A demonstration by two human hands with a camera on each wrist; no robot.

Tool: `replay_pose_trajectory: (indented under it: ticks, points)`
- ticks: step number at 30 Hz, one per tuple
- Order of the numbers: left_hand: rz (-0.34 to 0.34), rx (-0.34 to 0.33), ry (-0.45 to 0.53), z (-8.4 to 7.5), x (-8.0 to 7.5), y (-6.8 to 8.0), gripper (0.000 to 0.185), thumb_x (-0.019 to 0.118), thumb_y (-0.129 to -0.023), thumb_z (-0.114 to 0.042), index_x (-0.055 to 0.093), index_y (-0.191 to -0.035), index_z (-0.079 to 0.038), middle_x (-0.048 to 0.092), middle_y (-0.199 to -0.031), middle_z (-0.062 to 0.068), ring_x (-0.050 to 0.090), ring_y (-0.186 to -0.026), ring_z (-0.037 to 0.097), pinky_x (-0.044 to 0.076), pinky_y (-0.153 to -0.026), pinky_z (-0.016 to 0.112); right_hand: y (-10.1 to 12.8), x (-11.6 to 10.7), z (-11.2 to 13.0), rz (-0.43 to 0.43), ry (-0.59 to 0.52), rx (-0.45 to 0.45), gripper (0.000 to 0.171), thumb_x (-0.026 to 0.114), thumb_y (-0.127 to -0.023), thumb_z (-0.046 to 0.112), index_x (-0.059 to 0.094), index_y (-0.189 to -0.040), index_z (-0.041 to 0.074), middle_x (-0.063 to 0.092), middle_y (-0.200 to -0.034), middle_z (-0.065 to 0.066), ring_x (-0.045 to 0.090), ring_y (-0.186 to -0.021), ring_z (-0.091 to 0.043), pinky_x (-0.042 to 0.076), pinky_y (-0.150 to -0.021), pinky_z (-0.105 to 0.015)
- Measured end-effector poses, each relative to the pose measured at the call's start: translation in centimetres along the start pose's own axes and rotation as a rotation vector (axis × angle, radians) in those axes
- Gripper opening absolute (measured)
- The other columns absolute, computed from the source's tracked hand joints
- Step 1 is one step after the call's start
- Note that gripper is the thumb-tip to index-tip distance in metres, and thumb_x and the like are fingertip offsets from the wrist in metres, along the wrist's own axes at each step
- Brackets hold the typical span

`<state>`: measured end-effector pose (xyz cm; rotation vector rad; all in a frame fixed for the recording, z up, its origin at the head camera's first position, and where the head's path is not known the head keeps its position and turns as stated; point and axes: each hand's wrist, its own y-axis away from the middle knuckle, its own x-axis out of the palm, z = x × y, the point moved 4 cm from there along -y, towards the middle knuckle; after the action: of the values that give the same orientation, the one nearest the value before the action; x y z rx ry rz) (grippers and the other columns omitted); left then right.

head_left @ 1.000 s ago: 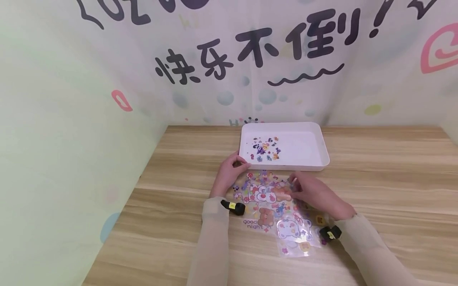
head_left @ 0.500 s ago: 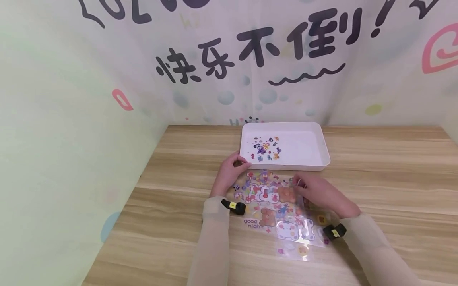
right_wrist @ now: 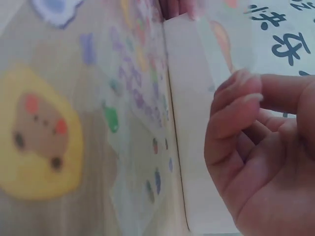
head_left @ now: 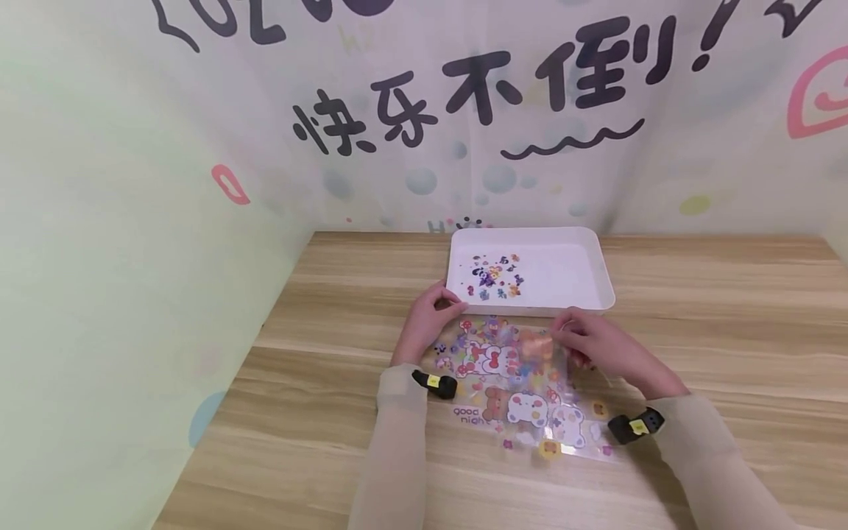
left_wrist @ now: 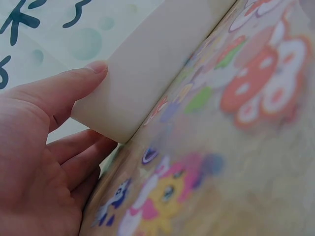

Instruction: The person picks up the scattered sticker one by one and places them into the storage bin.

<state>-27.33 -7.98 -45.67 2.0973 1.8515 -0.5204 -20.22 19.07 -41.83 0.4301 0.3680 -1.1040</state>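
Under my right hand, pinching a sticker, lies the sheet; my left hand, fingers curled, touches the tray.

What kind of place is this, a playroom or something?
Likely a small craft corner: a wooden table set against a cartoon-printed backdrop, with a clear sticker sheet and a white tray holding stickers.

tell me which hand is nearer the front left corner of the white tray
Left. The left hand sits right at that corner of the white tray, its thumb against the tray's wall in the left wrist view. The right hand is further along, near the tray's front right, over the sticker sheet.
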Motion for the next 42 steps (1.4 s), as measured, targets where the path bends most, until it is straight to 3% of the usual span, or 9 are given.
replay_pose_trajectory:
  ticks: [5,12,20,26,33,42]
  points:
    - [0.000,-0.011,-0.002,0.0,0.0,0.0,0.025,0.065,-0.074,-0.047,0.058,-0.085,-0.026,0.036,-0.138,-0.013,0.035,-0.124,0.013,0.031,-0.100,0.036,0.1,-0.6,0.1,-0.035,-0.093,0.001,0.028,0.049,-0.092,0.029,0.044,-0.105,0.005,0.047,-0.072,-0.011,0.047,-0.057,-0.023,0.042,-0.048,-0.033]
    - [-0.006,-0.008,0.001,0.0,0.0,-0.1,0.026,0.066,-0.073,-0.047,0.058,-0.085,-0.025,0.036,-0.138,-0.012,0.035,-0.125,0.015,0.030,-0.101,0.037,-0.5,-1.5,0.5,-0.126,-0.180,-0.002,0.028,0.045,-0.094,0.028,0.041,-0.106,0.003,0.046,-0.068,-0.010,0.045,-0.055,-0.018,0.041,-0.048,-0.032]
    - [-0.013,0.002,-0.001,-0.1,-0.1,-0.2,0.024,0.066,-0.074,-0.046,0.058,-0.083,-0.026,0.035,-0.138,-0.012,0.034,-0.125,0.014,0.030,-0.101,0.035,-1.2,-2.4,1.2,-0.239,-0.329,-0.006,0.028,0.043,-0.094,0.029,0.039,-0.107,0.004,0.051,-0.074,-0.008,0.047,-0.060,-0.018,0.044,-0.054,-0.033]
    - [-0.006,-0.007,-0.013,0.0,-0.1,0.0,0.018,0.067,-0.076,-0.041,0.058,-0.081,-0.026,0.034,-0.140,-0.008,0.032,-0.127,0.018,0.027,-0.102,0.035,-1.6,-2.6,1.1,-0.307,-0.397,0.030,0.035,0.045,-0.092,0.034,0.038,-0.112,0.006,0.054,-0.084,-0.014,0.050,-0.068,-0.020,0.047,-0.061,-0.031]
    - [-0.004,-0.009,-0.013,0.0,-0.2,0.0,0.012,0.066,-0.078,-0.031,0.056,-0.080,-0.025,0.033,-0.140,-0.008,0.032,-0.126,0.016,0.030,-0.100,0.034,-2.5,-2.7,1.2,-0.361,-0.421,0.070,0.042,0.046,-0.090,0.039,0.038,-0.118,0.008,0.055,-0.096,-0.019,0.053,-0.076,-0.018,0.049,-0.069,-0.029]
    - [-0.003,-0.004,-0.008,-0.1,-0.1,0.1,0.018,0.067,-0.076,-0.039,0.057,-0.082,-0.026,0.036,-0.138,-0.011,0.037,-0.123,0.013,0.033,-0.098,0.031,-3.5,-2.7,1.5,-0.401,-0.405,0.100,0.048,0.046,-0.088,0.045,0.038,-0.123,0.013,0.054,-0.104,-0.016,0.054,-0.087,-0.021,0.049,-0.073,-0.025]
